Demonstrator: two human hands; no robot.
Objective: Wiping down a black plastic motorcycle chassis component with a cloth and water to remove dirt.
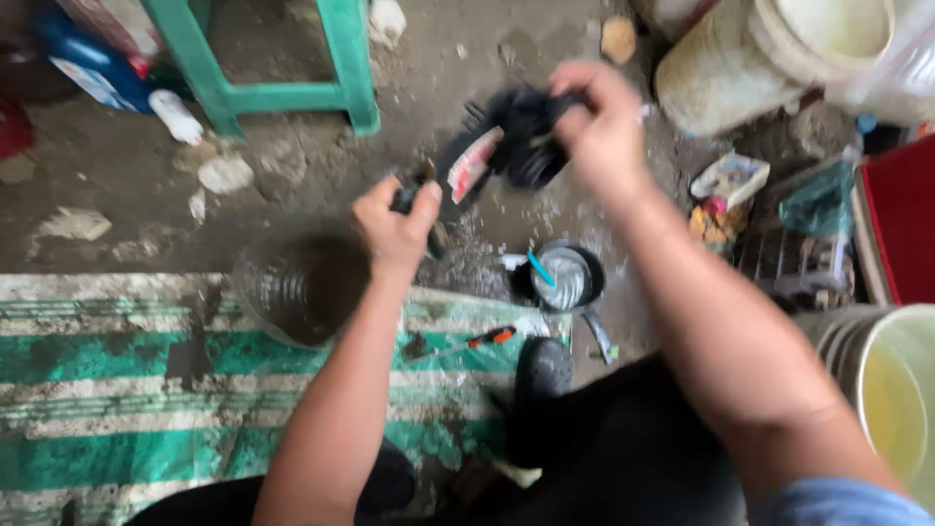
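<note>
My right hand (599, 122) grips a black machine part (516, 141) with a red and white patch on its side, held up over the dirty floor. My left hand (394, 222) is closed on a small dark object (417, 185) just left of and below that part; blur hides what it is. Below the hands, a small black pan (570, 278) with a blue-handled tool in it sits on the ground. A screwdriver with a red and black handle (477, 341) lies on the green and white striped mat (117, 370).
A clear plastic container (297, 282) stands at the mat's edge. A green stool's legs (282, 93) are at the top left, with bottles beside them. White buckets (760, 54) stand at the top right, another pale bucket (891, 380) at the right edge, a red box (901, 219) above it.
</note>
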